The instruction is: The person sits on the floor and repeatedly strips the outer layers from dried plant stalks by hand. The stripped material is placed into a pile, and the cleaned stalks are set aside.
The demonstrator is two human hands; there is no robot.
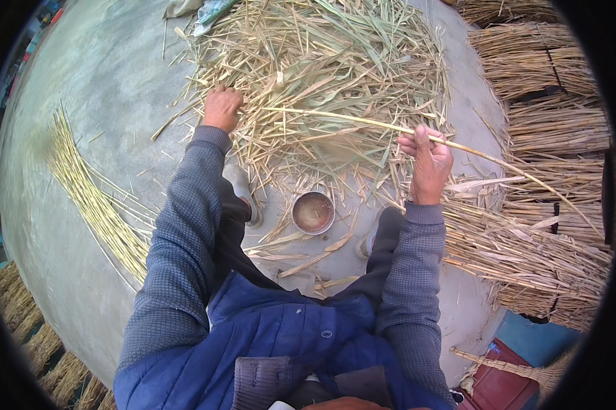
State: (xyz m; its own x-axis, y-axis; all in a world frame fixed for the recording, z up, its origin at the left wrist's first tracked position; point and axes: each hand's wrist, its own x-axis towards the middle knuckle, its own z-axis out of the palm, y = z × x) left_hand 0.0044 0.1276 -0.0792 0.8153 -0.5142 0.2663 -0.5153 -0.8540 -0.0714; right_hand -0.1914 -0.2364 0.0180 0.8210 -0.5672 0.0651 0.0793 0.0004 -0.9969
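Note:
My right hand grips a long pale reed stalk that runs from the heap's middle out past my hand to the right. My left hand is stretched forward, fingers curled into the left edge of a big heap of dry leaves and husks. A small round metal bowl stands on the concrete floor between my feet, below the heap.
A fan of cleaned yellow stalks lies on the floor at left. Tied reed bundles stack up along the right, loose stalks beside my right leg. More bundles sit at lower left. A red object is at lower right.

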